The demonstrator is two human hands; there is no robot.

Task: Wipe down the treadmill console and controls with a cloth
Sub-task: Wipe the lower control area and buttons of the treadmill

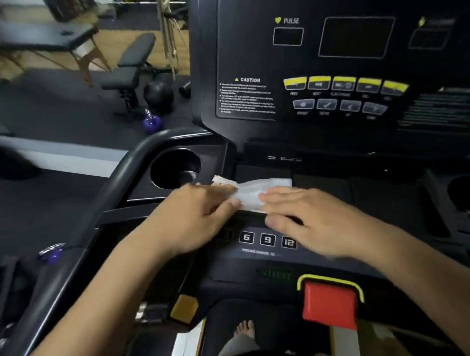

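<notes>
Treadmill console [331, 66] fills the upper right, dark and upright, with a PULSE window, a caution label and a row of yellow buttons [343, 83]. Left of it a black handrail [115, 183] curves down toward the camera, and beyond that a weight bench [127, 72] stands on the gym floor. Below the console lies the tray surface [323, 184], where both hands meet over the white cloth [256, 191], which lies crumpled just right of the cup holder [174, 167]. The right grip [311, 217] is wide, its fingers straight and flat on the cloth's right part. The left grip [200, 217] covers the cloth's left end (motion blur hides whether it pinches or only presses). Under the hands sit the incline keys [267, 239] marked 6, 9 and 12, and nearer still a red stop tab [328, 304]. A purple kettlebell [152, 123] rests on the floor near the bench.
</notes>
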